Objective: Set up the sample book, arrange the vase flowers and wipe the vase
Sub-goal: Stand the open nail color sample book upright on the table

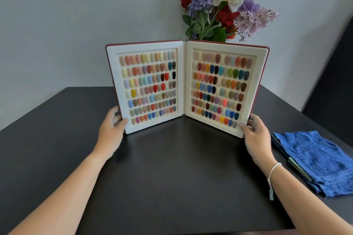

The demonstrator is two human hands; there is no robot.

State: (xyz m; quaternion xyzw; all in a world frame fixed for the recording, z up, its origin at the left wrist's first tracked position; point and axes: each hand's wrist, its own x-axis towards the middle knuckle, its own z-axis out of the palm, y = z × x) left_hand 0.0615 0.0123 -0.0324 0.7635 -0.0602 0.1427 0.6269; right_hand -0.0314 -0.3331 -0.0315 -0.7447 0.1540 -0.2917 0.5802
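Note:
The sample book (184, 86) stands upright and spread wide on the black table (172, 177), showing two white panels with rows of coloured nail tips inside a dark red cover. My left hand (112, 128) grips the lower outer corner of the left panel. My right hand (255, 135) grips the lower outer corner of the right panel. Behind the book rise artificial flowers (225, 5) in purple, white and red with green leaves. The vase is hidden behind the book.
A folded blue towel (321, 160) lies on the table at the right, over a thin flat object whose edge shows. A pale wall stands close behind the table. A dark shape fills the far right edge.

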